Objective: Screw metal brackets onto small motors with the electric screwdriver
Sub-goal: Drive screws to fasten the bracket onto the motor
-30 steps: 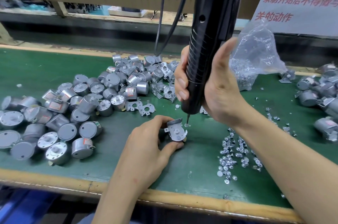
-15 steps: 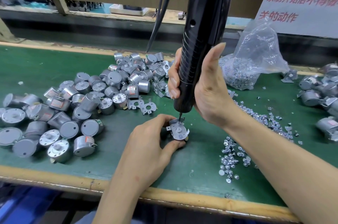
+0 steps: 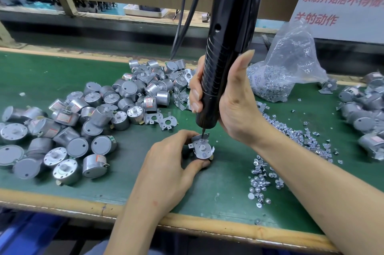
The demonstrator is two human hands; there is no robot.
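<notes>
My left hand [image 3: 166, 163] grips a small silver motor [image 3: 204, 156] on the green mat, thumb in front and fingers behind. A metal bracket [image 3: 200, 145] lies on the motor's top face around the shaft. My right hand [image 3: 232, 100] is wrapped round the black electric screwdriver [image 3: 224, 46], which hangs nearly upright. Its bit [image 3: 203, 133] touches down on the far side of the bracket. Loose screws [image 3: 261, 180] lie scattered to the right of the motor.
A heap of bare motors [image 3: 79, 125] covers the left of the mat, with loose brackets [image 3: 164, 120] at its right edge. A clear bag of screws [image 3: 284, 71] stands behind my right hand. More motors [image 3: 365, 117] sit far right. Cables [image 3: 182, 15] hang behind; the bench's wooden edge [image 3: 207, 226] runs along the front.
The screwdriver came down and to the left until its bit met the bracket on the motor. My left hand kept hold of the motor in the same spot.
</notes>
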